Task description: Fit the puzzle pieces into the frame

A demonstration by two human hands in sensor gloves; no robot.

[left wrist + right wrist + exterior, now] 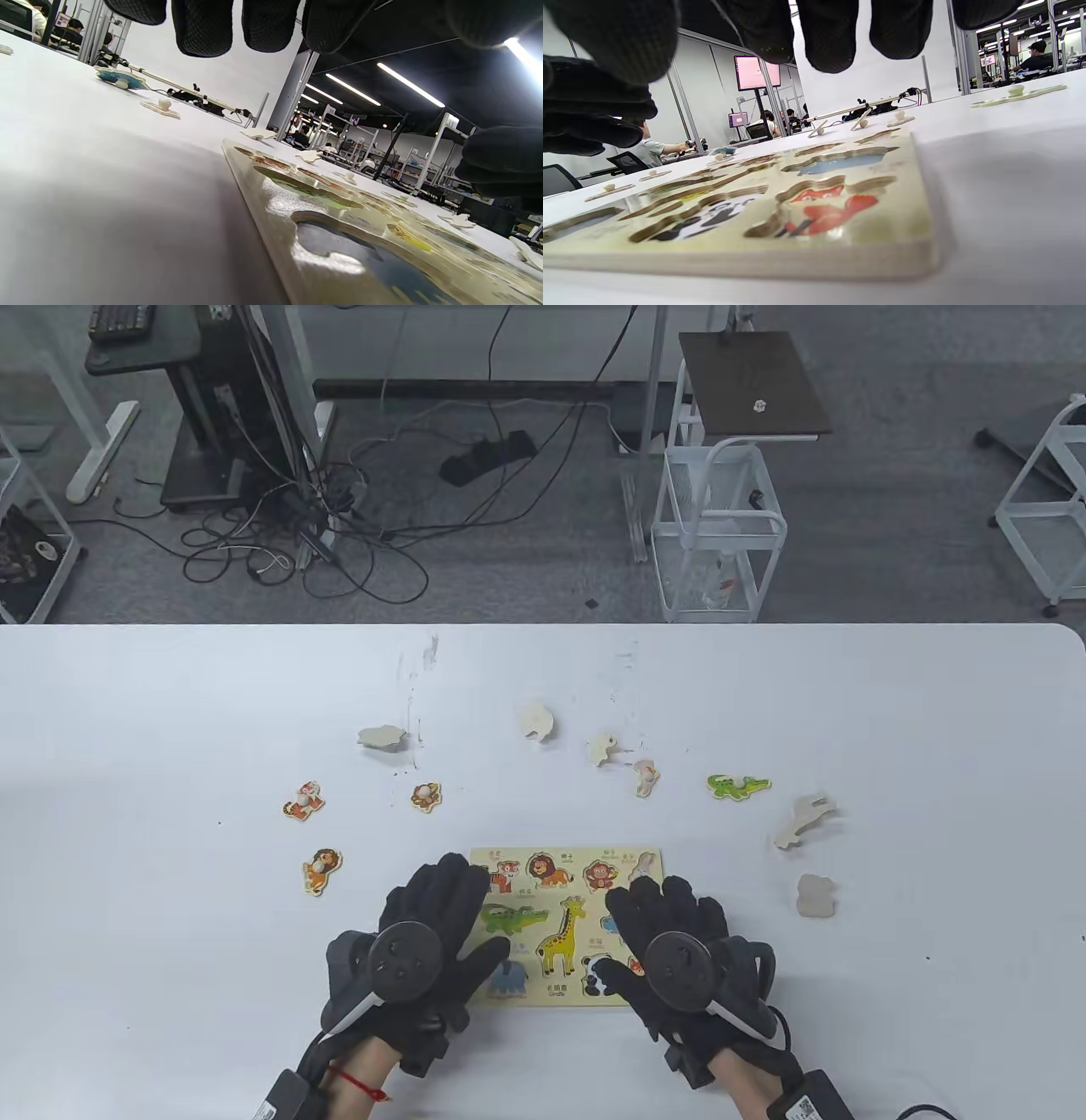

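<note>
Puzzle frame (567, 929) between hands, left grip (424, 937) and right grip (674, 946) released

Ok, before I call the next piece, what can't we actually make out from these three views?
- Puzzle frame, table view: the left hand and right hand cover its left and right slots.
- Plain wooden pieces such as and: lying picture side down, so the animal is unknown.
- Frame labels, table view: too small to read.
- Left wrist view: the frame's near edge is blurred.
- Both wrist views: fingertips hang above the frame; contact unclear.
</note>
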